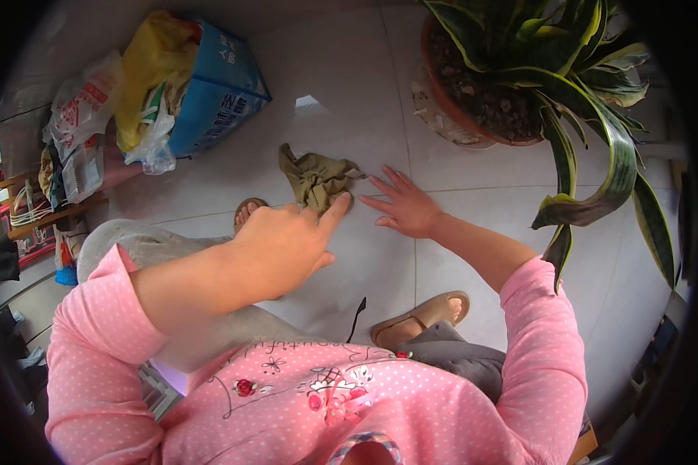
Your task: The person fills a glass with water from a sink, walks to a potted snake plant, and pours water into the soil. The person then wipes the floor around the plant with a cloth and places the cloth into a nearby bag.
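A crumpled olive-brown cloth (320, 177) lies on the pale tiled floor between my feet and the potted plant. My left hand (288, 247) is in front of it, nearer the camera, and hides its lower edge. The index finger points out and the thumb stands apart; the other fingers are partly hidden, and nothing shows in the hand. To the right of the cloth, my right hand (407, 203) is spread over the floor with its fingers apart. Its fingertips are close to the cloth's right corner; whether they touch it or the floor I cannot tell.
A snake plant (608, 145) in a terracotta-coloured pot (436, 96) arches its leaves towards my right forearm. At the upper left stands a blue bag (221, 99) stuffed with plastic bags. A brown slipper (421, 317) is on my right foot. Wooden furniture (52, 218) borders the left.
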Demonstrator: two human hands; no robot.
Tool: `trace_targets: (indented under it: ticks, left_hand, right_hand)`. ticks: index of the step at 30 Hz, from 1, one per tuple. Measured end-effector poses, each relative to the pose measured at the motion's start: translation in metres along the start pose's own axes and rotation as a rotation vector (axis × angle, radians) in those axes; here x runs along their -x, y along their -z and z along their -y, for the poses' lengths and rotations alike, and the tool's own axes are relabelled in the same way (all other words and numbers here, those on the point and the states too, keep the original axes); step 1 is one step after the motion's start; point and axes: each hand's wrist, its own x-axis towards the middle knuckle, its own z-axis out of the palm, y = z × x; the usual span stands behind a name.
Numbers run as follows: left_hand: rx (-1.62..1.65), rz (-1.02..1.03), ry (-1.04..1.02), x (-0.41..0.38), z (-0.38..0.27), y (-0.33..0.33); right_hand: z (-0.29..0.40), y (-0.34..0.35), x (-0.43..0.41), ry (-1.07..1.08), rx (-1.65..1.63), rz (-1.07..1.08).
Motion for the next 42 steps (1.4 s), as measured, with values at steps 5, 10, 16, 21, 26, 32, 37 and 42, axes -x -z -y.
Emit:
trace_targets:
  ticks: [5, 10, 16, 21, 26, 32, 37, 42]
  left_hand:
    - [-0.015, -0.034, -0.019, 0.002, 0.000, -0.001]
    - [0.011, -0.064, -0.025, 0.005, 0.002, -0.002]
    - [-0.011, -0.086, -0.055, 0.005, 0.001, -0.002]
    - [-0.009, -0.104, -0.096, 0.003, -0.002, -0.001]
    - [-0.009, -0.118, -0.106, 0.002, -0.002, -0.001]
    - [-0.018, -0.148, -0.119, 0.004, 0.000, -0.004]
    - [-0.032, -0.165, -0.142, 0.007, 0.002, -0.005]
    - [-0.027, -0.163, -0.152, 0.008, 0.002, -0.003]
  right_hand:
    - [-0.017, 0.001, 0.011, 0.003, 0.116, 0.103]
    - [-0.043, 0.013, 0.049, -0.226, 0.320, 0.122]
    - [-0.041, 0.012, 0.053, -0.370, 0.108, 0.046]
    - [-0.014, -0.006, -0.002, -0.254, -0.052, -0.054]
    - [-0.005, -0.005, -0.019, -0.163, 0.013, 0.000]
    - [-0.032, 0.013, 0.016, 0.030, 0.138, 0.180]
    - [-0.034, 0.020, 0.045, -0.212, 0.189, 0.062]
    - [-0.026, 0.011, 0.035, -0.389, -0.026, -0.192]
